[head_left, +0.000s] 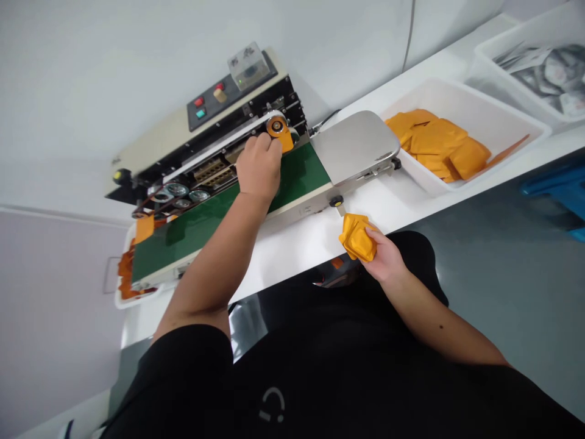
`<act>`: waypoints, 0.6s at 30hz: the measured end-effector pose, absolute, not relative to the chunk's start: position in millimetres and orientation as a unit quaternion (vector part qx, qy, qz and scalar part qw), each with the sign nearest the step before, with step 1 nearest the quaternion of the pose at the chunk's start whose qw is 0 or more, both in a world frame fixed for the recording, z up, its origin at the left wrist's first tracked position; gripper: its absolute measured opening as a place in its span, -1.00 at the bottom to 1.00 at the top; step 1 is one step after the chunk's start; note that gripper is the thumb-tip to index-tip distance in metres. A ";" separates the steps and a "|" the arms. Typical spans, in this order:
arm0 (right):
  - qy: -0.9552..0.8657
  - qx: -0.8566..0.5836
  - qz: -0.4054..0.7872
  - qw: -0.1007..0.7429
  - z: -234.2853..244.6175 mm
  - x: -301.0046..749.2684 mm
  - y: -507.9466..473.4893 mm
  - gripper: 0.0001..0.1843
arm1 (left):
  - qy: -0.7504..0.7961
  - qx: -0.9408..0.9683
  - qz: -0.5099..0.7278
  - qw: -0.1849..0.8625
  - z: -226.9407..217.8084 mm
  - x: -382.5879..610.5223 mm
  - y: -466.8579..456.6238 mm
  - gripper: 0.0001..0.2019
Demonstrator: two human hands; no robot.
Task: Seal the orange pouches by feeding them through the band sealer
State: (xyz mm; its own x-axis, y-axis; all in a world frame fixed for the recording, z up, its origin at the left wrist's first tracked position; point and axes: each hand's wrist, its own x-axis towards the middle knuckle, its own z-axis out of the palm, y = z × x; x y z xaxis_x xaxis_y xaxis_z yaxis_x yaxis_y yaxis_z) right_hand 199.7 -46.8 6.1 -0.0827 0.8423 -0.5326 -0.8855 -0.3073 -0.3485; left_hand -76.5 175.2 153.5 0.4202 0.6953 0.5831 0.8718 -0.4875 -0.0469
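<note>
A band sealing machine (183, 137) with a green conveyor belt (299, 177) stands against the wall. My left hand (259, 164) reaches over the belt to the sealer's intake end, fingers closed on an orange pouch (286, 142). Part of that pouch is hidden behind my knuckles, beside a round roller (276, 126). Near the table's front edge, my right hand (386, 259) grips a small stack of orange pouches (359, 236). Another orange pouch (145, 230) is at the belt's far left end.
A white bin (512, 113) of orange pouches stands right of the machine's metal plate (354, 146). Beyond it is a second bin (487, 58) with grey-and-white packets. Another bin (137, 300) holding orange pouches sits below the belt's left end. A blue object (557, 195) is at far right.
</note>
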 end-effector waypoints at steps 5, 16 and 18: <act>0.027 -0.343 0.731 0.589 12.2 196.5 -48.8 -0.69 | -0.461 -0.823 -0.288 0.168 157.5 -94.4 168.8 -0.69; 0.008 -0.335 0.739 0.584 29.4 186.4 -52.5 -0.72 | -0.300 -0.922 -0.234 0.076 106.7 -18.0 -50.6 -0.74; -0.010 -0.332 0.745 0.579 30.5 182.6 -53.2 -0.73 | -0.288 -0.924 -0.243 0.058 91.5 -9.0 -65.0 -0.77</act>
